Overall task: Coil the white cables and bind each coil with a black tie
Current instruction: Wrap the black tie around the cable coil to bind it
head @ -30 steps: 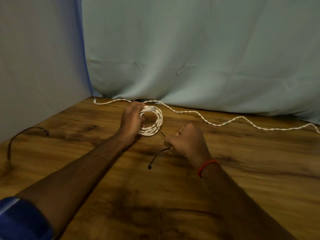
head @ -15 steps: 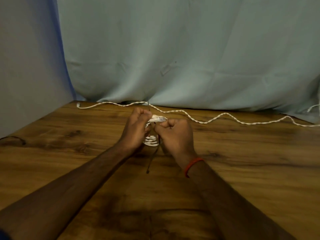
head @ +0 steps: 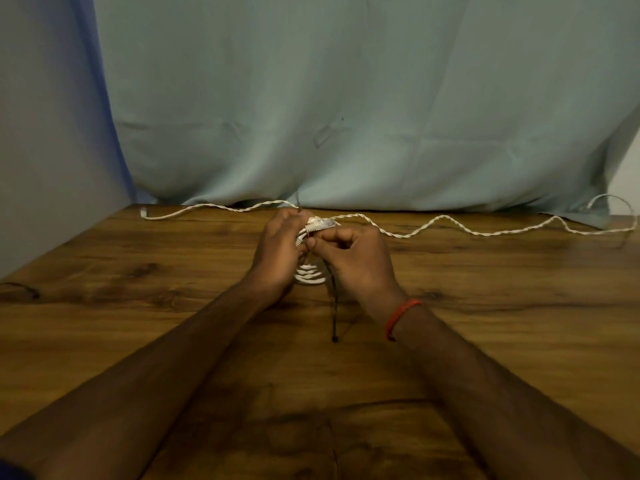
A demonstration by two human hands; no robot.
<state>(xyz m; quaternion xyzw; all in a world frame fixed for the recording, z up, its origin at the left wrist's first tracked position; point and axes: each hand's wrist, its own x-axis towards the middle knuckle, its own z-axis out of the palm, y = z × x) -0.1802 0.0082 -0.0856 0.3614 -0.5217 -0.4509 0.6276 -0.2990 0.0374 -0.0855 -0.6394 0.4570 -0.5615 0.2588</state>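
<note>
A small white cable coil (head: 310, 274) stands on edge at the middle of the wooden table (head: 502, 306), mostly hidden between my two hands. My left hand (head: 278, 251) grips the coil from the left. My right hand (head: 356, 258) pinches the black tie (head: 334, 317) at the coil's right side. The tie's loose end hangs toward me and ends in a small knob on the table. Above my fingers the white plug end (head: 320, 224) of the coil shows. A second, twisted white cable (head: 433, 225) lies uncoiled along the table's far edge.
A pale blue-green cloth backdrop (head: 346, 116) hangs behind the table and along the left side. The uncoiled cable's right end loops up near the cloth at the far right (head: 620, 206). A red band (head: 401, 317) circles my right wrist.
My right hand has moved from the table in front of the coil up against it, bringing the black tie along. The coil now stands between both hands. The view has shifted right.
</note>
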